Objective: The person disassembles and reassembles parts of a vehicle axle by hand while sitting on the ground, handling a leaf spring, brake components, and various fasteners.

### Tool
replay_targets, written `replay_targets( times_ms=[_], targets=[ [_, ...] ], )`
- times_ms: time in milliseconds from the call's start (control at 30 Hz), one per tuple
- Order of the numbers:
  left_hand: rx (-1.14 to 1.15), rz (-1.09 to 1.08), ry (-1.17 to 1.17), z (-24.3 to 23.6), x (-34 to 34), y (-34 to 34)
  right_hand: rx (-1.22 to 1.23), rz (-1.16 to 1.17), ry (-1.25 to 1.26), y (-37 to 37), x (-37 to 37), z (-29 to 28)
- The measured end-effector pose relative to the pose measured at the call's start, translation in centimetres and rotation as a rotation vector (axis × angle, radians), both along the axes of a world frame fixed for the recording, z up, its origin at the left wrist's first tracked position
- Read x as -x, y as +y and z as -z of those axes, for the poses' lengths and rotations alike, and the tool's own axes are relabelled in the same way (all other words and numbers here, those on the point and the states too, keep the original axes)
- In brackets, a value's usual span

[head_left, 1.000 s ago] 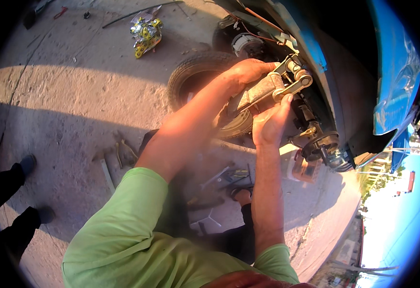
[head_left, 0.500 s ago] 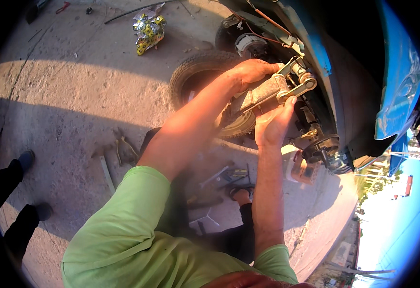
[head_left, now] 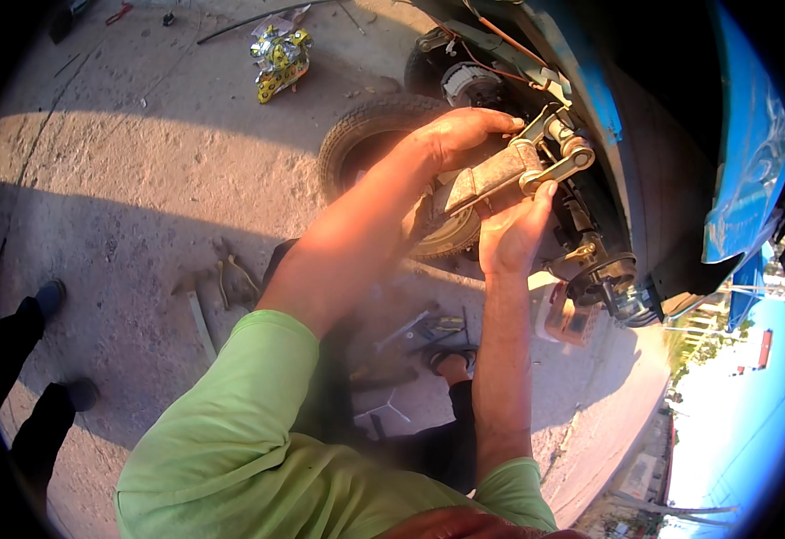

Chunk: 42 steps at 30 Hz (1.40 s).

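Observation:
A dusty leaf spring (head_left: 498,172) slants up to a metal shackle (head_left: 561,168) with two side plates and round pins, beside the vehicle's frame. My left hand (head_left: 466,136) curls over the far side of the spring, its thumb at the end of the far shackle plate; its other fingers are mostly hidden. From the near side, my right hand (head_left: 511,235) cups the spring from below. Its thumb presses by the lower pin of the near plate, and its remaining fingers are out of sight under the spring.
A tire (head_left: 343,148) lies behind my forearms. The vehicle's blue body panel (head_left: 747,153) overhangs at right, above a hub (head_left: 601,278) and a plastic container (head_left: 565,314). Pliers (head_left: 235,278) and other tools lie on the ground. Another person's shoe (head_left: 49,299) shows at left.
My left thumb has shifted very slightly back along the shackle plate. The spring, the shackle and my right hand stay almost as they were.

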<state>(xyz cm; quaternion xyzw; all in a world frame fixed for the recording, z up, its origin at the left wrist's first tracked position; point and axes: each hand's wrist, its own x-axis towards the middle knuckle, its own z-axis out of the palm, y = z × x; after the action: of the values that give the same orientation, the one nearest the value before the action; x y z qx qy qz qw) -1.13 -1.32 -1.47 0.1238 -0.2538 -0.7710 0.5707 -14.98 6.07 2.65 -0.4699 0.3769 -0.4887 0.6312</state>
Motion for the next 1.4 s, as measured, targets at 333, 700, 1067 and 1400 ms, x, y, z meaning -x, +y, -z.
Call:
replay_targets(
  times_ms=[333, 700, 1067, 1400],
  targets=[
    [-0.118, -0.026, -0.178, -1.3, 0.6, 0.4, 0.017, -0.035, -0.014, -0.3, 0.5, 0.3],
    [-0.117, -0.020, -0.242, -1.8, 0.2, 1.0, 0.021, -0.005, -0.013, 0.2, -0.4, -0.2],
    [-0.076, -0.033, -0.183, -0.8, 0.8, 0.0, -0.004, -0.004, -0.013, -0.2, 0.1, 0.2],
    [0.041, -0.032, -0.034, 1.0, 0.4, -0.5, 0.022, -0.035, 0.001, -0.2, 0.0, 0.1]
  ],
)
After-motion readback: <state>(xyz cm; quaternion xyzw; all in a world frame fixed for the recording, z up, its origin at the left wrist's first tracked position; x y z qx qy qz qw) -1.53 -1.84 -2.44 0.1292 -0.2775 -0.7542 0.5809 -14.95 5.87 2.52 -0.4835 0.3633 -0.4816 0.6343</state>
